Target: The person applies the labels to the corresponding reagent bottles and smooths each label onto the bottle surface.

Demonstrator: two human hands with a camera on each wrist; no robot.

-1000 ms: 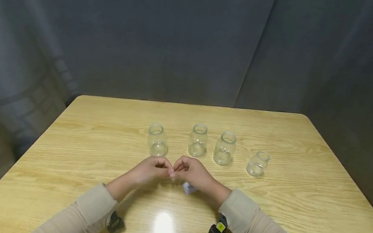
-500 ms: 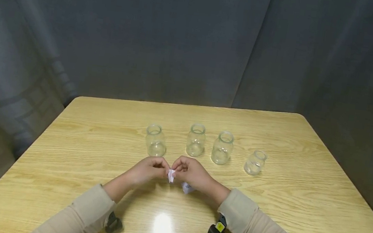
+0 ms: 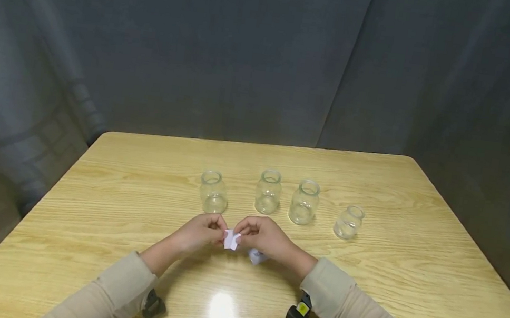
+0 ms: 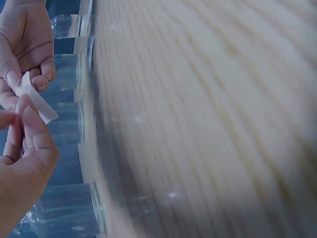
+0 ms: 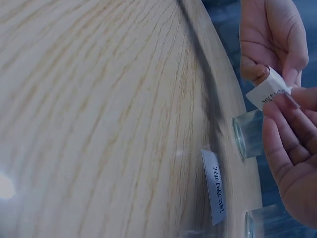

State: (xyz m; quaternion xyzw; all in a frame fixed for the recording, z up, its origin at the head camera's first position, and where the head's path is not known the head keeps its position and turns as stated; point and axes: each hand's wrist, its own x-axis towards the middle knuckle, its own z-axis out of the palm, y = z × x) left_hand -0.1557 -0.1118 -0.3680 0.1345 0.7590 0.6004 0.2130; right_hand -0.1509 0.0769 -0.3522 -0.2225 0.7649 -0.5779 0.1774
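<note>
Between my two hands is a small white paper slip [image 3: 232,240], creased down the middle and bent open like a little book. My left hand [image 3: 202,232] pinches its left side with thumb and fingertips. Its right side is pinched by my right hand [image 3: 266,237]. Dark print shows on one face of the slip in the right wrist view. A second printed paper slip [image 5: 213,187] lies on the table, partly hidden below the right hand in the head view.
Several clear glass jars stand in a row beyond the hands: a left jar [image 3: 214,194], two middle jars [image 3: 304,203] and a smaller right jar [image 3: 348,223]. They stand on a wooden table [image 3: 138,176]. Dark curtain [image 3: 229,60] hangs behind it.
The slip was mostly covered by the fingers, then showed as a narrow strip, and is now spread wider between them. The hands have moved slightly apart.
</note>
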